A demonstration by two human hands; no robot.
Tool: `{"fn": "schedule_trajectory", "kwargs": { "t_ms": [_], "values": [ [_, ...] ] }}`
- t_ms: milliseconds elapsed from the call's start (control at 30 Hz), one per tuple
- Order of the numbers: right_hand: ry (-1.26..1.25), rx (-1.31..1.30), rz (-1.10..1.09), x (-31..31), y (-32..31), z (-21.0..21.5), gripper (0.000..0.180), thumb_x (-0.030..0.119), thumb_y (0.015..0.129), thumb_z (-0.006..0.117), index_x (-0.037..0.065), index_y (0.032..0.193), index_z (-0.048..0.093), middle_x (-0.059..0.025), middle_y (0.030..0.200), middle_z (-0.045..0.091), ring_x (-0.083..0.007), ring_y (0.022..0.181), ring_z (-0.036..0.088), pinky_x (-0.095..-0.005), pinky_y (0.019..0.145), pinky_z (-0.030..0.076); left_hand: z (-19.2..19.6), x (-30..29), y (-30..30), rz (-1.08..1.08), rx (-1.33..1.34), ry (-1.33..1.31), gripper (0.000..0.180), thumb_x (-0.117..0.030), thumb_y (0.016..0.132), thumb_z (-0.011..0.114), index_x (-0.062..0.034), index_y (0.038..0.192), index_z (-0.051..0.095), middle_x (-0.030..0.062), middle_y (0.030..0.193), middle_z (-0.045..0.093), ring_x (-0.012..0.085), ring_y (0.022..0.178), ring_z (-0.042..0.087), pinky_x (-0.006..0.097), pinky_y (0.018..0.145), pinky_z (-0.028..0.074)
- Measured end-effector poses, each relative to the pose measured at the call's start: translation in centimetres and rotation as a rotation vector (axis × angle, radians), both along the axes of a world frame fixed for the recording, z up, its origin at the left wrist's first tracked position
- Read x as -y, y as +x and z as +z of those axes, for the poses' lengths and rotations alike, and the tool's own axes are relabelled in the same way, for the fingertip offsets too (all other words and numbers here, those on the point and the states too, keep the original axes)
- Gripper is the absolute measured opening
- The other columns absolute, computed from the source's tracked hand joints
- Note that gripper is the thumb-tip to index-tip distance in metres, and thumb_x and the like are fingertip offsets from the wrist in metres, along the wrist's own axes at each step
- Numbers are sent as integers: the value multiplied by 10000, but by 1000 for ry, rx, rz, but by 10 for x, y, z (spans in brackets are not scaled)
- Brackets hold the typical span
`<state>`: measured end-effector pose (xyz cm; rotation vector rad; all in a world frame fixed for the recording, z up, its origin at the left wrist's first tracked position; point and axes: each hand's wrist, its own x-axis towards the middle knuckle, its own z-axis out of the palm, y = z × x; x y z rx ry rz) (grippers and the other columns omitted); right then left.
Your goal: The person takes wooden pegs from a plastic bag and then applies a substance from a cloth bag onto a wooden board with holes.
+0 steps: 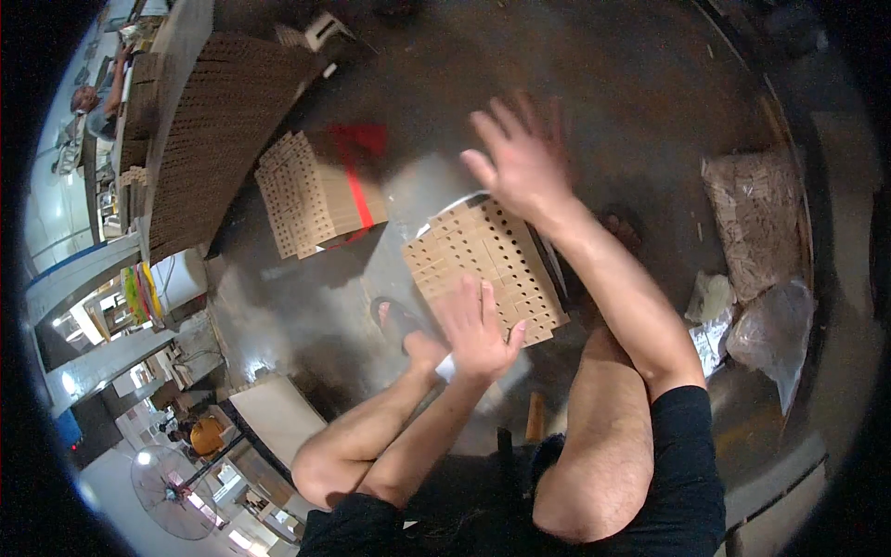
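Left hand (478, 330): flat, fingers spread, palm pressing the near edge of a perforated wooden block slab (487, 269), gripping nothing.
Right hand (520, 158): wide open, blurred, lifted empty at the slab's 12 o'clock.
Slab: centre, between the knees.
Second slab stack (311, 195): 10 o'clock, red-banded, well apart.
Plastic bags (761, 269): 3 o'clock.

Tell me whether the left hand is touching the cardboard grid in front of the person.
Touching. The head view shows the left hand lying flat on the near edge of the cardboard grid, fingers spread over its cells, with no gap.
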<state>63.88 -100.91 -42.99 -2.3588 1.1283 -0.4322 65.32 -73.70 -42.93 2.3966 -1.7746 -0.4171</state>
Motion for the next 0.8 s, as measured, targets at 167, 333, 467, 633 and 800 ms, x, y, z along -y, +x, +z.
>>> {"fn": "schedule_trajectory", "kwargs": {
  "t_ms": [167, 333, 467, 633, 800],
  "values": [
    [-92, -68, 330, -53, 16, -1, 617, 576, 948, 496, 160, 1402, 535, -117, 1495, 463, -340, 1475, 271, -623, 1199, 135, 4, 1, 1, -13, 42, -76, 864, -463, 835, 676, 38, 1466, 364, 323, 1539, 291, 522, 1418, 275, 714, 1093, 200],
    [83, -132, 360, -48, 18, 4, 565, 578, 922, 529, 113, 1221, 649, -178, 1207, 664, -335, 1230, 564, -577, 1122, 314, 5, -1, 8, 3, 87, -81, 885, -501, 831, 661, -24, 1504, 338, 300, 1549, 289, 506, 1422, 277, 681, 1117, 217],
    [211, -275, 391, -55, 22, 1, 415, 463, 949, 544, 131, 1158, 682, -130, 1058, 711, -285, 993, 673, -510, 932, 454, 3, 3, 4, 31, 97, 33, 866, -498, 836, 655, -63, 1513, 334, 273, 1537, 317, 478, 1420, 290, 663, 1123, 224],
    [-158, -113, 408, -63, 16, -50, 323, 287, 968, 536, 206, 1266, 627, -61, 1176, 653, -285, 980, 660, -624, 877, 467, 16, 4, 24, -23, 62, 40, 759, -475, 830, 660, -116, 1456, 427, 237, 1491, 380, 426, 1381, 339, 618, 1130, 229],
    [138, -196, 315, -42, 16, -15, 341, 361, 1009, 455, 161, 1136, 702, -162, 1031, 700, -321, 925, 685, -600, 907, 484, 7, -10, 35, -59, 92, -9, 703, -465, 812, 665, -172, 1426, 490, 191, 1502, 388, 389, 1383, 352, 612, 1140, 228]
  ]
}}
